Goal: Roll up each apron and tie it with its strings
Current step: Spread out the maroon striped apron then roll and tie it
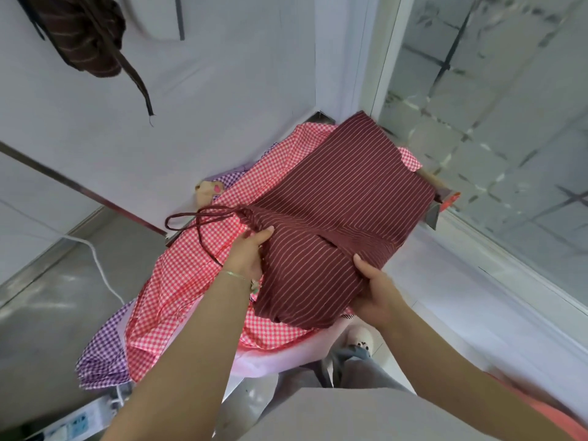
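Maroon striped apron (334, 214) held at its near, rolled end, lying over a red gingham cloth (165, 300).

Left hand (246, 254) and right hand (377, 292) each grip the roll; strings (199, 218) loop leftward. No legible writing.

Bright, even, diffuse light; shadows soft. Glare patches on grey floor (41, 300). Strong wide-angle bending at edges, slight softness overall.

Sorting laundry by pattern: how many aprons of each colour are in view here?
Maroon striped apron, held in both hands: 1
Dark striped apron, hanging on the wall: 1
Red checked apron: 1
Purple checked apron: 1
Total: 4
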Motion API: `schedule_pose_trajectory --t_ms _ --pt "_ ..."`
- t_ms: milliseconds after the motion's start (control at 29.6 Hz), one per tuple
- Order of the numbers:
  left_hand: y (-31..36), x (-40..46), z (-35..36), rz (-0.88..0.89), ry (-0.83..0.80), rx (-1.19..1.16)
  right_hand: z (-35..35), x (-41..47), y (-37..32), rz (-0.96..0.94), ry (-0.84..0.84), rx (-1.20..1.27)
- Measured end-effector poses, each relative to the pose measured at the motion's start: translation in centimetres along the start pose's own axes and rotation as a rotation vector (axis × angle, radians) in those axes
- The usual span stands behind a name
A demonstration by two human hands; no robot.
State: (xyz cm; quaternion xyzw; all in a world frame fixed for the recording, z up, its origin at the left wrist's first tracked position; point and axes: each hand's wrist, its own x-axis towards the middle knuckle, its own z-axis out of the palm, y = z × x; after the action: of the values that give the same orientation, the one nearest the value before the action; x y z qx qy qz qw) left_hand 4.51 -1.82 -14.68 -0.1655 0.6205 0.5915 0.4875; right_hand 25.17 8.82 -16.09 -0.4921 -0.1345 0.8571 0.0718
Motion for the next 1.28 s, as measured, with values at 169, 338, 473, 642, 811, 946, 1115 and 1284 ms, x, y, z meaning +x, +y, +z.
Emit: schedule_pose_trajectory --t_ms 169,338,473,642,811,946,1115,1284 --pt "-0.2 -1.2 0.8 0.009 -0.133 0.171 1.8 -1.3 -2.3 -0.172 -0.171 -0.100" --pt "1.6 -2.6 2.1 0.332 -0.260 0.288 3.5 -2.5 -3.2 -0.273 -0.228 -0.294" --pt "2.9 -3.8 2.0 0.231 -0.259 0.614 4.9 -2.9 -4.7 -0.189 -0.202 -0.069" --pt "3.7 -4.7 1.5 0.259 -0.269 0.485 5.9 -3.7 -3.8 -0.044 -0.348 -0.130" --pt "2.1 -6.4 -0.9 0.282 -0.193 0.609 7.4 -3.8 -3.1 -0.051 -0.352 -0.047" --pt "0.2 -7.2 -2.1 0.418 -0.282 0.617 8.3 -3.8 -2.6 -0.081 -0.357 0.048" --pt "-0.9 -8.0 -0.2 0.525 -0.140 0.154 8.4 -2.8 -1.9 -0.121 -0.332 0.009" --pt "1.3 -9.0 -1.3 0.283 -0.252 0.065 8.2 -2.2 -2.3 -0.131 -0.181 -0.046"
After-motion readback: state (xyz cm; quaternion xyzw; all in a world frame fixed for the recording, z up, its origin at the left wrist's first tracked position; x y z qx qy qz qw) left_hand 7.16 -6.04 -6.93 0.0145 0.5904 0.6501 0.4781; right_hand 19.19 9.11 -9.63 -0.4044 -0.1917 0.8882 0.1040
